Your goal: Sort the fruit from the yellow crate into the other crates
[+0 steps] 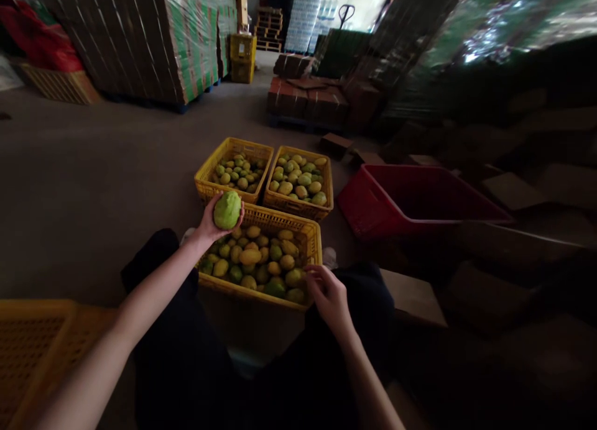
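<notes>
My left hand (212, 220) is closed around a light-green mango (227, 210) with an uneven, lumpy surface. It is raised over the back left corner of the near yellow crate (318, 243). Yellow and green mangoes (250, 256) lie loose inside that crate, which stands between my knees. At the crate's right rim is my right hand (329, 293), its fingers bent and drawn together. Whatever its fingertips may hold is too small and dark to make out.
Two more yellow crates, left (204, 176) and right (328, 200), hold mangoes just beyond. A red tub (373, 200) stands to the right among flattened cardboard (410, 296). Another yellow crate (32, 349) is at lower left. Wrapped pallet stacks (186, 51) stand farther back.
</notes>
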Available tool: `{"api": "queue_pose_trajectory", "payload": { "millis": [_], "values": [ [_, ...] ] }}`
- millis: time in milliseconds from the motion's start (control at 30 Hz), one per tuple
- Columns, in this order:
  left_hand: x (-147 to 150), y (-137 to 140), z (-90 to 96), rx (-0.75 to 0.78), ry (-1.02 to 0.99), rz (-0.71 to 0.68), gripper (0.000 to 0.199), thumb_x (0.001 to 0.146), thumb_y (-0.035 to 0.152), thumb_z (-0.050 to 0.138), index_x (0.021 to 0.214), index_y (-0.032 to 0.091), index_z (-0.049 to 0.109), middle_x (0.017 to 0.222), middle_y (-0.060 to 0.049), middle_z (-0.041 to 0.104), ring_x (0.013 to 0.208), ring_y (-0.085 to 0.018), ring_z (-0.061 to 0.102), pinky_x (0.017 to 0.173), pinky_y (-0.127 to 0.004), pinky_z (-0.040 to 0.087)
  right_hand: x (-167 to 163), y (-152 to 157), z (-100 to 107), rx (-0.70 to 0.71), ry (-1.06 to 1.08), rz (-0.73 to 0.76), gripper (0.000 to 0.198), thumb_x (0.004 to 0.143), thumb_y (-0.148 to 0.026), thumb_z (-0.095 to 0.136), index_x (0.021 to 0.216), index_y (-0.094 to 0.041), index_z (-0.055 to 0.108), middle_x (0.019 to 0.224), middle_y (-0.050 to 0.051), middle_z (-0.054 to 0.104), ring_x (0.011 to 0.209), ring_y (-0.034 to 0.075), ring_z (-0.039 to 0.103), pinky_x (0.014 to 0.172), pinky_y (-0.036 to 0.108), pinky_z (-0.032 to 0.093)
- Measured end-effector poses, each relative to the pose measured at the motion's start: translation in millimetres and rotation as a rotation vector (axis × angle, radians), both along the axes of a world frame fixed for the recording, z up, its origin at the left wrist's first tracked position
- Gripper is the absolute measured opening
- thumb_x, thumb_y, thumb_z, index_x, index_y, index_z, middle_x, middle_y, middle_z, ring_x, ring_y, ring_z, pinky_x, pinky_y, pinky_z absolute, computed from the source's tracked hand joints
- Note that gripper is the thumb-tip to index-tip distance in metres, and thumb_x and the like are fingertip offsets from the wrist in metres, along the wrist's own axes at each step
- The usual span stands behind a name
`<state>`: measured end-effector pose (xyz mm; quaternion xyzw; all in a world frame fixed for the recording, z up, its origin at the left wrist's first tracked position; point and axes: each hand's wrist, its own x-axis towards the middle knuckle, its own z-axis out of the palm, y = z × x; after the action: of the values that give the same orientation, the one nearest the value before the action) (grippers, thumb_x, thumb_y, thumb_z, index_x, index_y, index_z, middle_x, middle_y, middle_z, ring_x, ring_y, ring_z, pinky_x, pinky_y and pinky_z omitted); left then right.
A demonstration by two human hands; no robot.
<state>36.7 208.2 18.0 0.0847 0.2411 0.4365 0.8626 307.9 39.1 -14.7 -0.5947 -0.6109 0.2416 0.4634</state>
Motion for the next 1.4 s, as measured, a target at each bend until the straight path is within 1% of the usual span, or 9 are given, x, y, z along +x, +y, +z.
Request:
{"api": "queue_pose_trajectory", "payload": {
  "millis": [133, 267, 433, 567, 767, 900, 1000, 1133, 1400],
  "values": [
    [5, 9, 6.2, 0.002, 0.064, 0.024, 0.037, 0.092, 0.044, 0.043, 0.095, 0.015, 0.065, 0.081, -0.009, 0.070, 0.079, -0.022, 0.071, 0.059, -0.029, 0.058, 0, 62, -16, -0.103, -0.147, 0.139, 0.010, 0.083, -0.028, 0.058, 0.082, -0.021, 0.065, 0.075, 0.001, 0.065, 0.066, 0.016, 0.057, 0.066, 0.030, 0.047],
    [3, 5, -0.1, -0.040, 0.075, 0.046, 0.036, 0.091, 0.043, 0.043, 0.093, 0.014, 0.066, 0.081, -0.009, 0.070, 0.073, -0.021, 0.070, 0.057, -0.030, 0.058, -21, 107, -84, -0.225, -0.088, 0.126, 0.025, 0.073, -0.024, 0.071, 0.058, -0.024, 0.050, 0.055, -0.003, 0.047, 0.066, 0.015, 0.052, 0.071, 0.031, 0.045],
    [-10, 6, 2.3, -0.061, 0.048, 0.129, 0.037, 0.090, 0.046, 0.045, 0.095, 0.016, 0.066, 0.085, -0.007, 0.072, 0.069, -0.018, 0.069, 0.059, -0.028, 0.058, -43, 122, -157, -0.301, -0.017, 0.098, 0.046, 0.072, -0.029, 0.071, 0.047, -0.028, 0.032, 0.042, -0.005, 0.029, 0.067, 0.018, 0.052, 0.077, 0.039, 0.047],
    [-20, 12, 5.6, -0.045, 0.021, 0.297, 0.035, 0.087, 0.048, 0.054, 0.102, 0.019, 0.067, 0.093, -0.004, 0.072, 0.081, -0.017, 0.070, 0.072, -0.028, 0.059, -43, 128, -175, -0.334, 0.023, 0.105, 0.052, 0.071, -0.033, 0.070, 0.045, -0.029, 0.026, 0.041, -0.005, 0.031, 0.069, 0.019, 0.052, 0.079, 0.039, 0.046],
    [-24, 8, 1.8, -0.142, -0.021, 0.458, 0.038, 0.087, 0.055, 0.052, 0.096, 0.021, 0.067, 0.090, -0.002, 0.072, 0.088, -0.018, 0.070, 0.085, -0.035, 0.058, -33, 145, -140, -0.412, 0.096, 0.197, 0.029, 0.059, -0.034, 0.079, 0.052, -0.023, 0.053, 0.049, -0.004, 0.049, 0.063, 0.016, 0.054, 0.064, 0.031, 0.047],
    [-13, -1, -4.5, -0.206, -0.045, 0.429, 0.041, 0.090, 0.053, 0.043, 0.099, 0.020, 0.066, 0.089, -0.005, 0.072, 0.089, -0.021, 0.071, 0.083, -0.039, 0.059, -40, 159, -76, -0.463, 0.433, 0.270, 0.029, 0.067, -0.046, 0.068, 0.079, -0.019, 0.067, 0.078, 0.004, 0.071, 0.072, 0.021, 0.065, 0.064, 0.035, 0.054],
    [2, -2, -1.6, -0.281, -0.018, 0.370, 0.039, 0.093, 0.047, 0.041, 0.098, 0.017, 0.066, 0.083, -0.006, 0.072, 0.077, -0.018, 0.071, 0.074, -0.034, 0.060, -42, 162, -18, -0.453, 0.815, 0.308, 0.034, 0.065, -0.047, 0.065, 0.086, -0.020, 0.066, 0.087, 0.008, 0.074, 0.080, 0.027, 0.069, 0.069, 0.043, 0.057],
    [22, 6, 14.5, -0.192, -0.011, 0.343, 0.035, 0.093, 0.046, 0.044, 0.093, 0.017, 0.065, 0.081, -0.004, 0.072, 0.074, -0.018, 0.071, 0.073, -0.035, 0.060, -32, 162, 37, -0.353, 0.940, 0.388, 0.039, 0.066, -0.051, 0.058, 0.089, -0.021, 0.066, 0.098, 0.011, 0.073, 0.089, 0.029, 0.068, 0.078, 0.048, 0.056],
    [58, 6, -9.0, -0.165, 0.031, 0.237, 0.040, 0.094, 0.042, 0.037, 0.087, 0.017, 0.067, 0.077, -0.006, 0.072, 0.067, -0.019, 0.071, 0.063, -0.031, 0.058, -29, 175, 21, -0.276, 1.070, 0.149, 0.052, 0.078, -0.069, 0.047, 0.056, -0.023, 0.057, 0.054, 0.005, 0.059, 0.069, 0.026, 0.067, 0.064, 0.039, 0.056]
  ]
}}
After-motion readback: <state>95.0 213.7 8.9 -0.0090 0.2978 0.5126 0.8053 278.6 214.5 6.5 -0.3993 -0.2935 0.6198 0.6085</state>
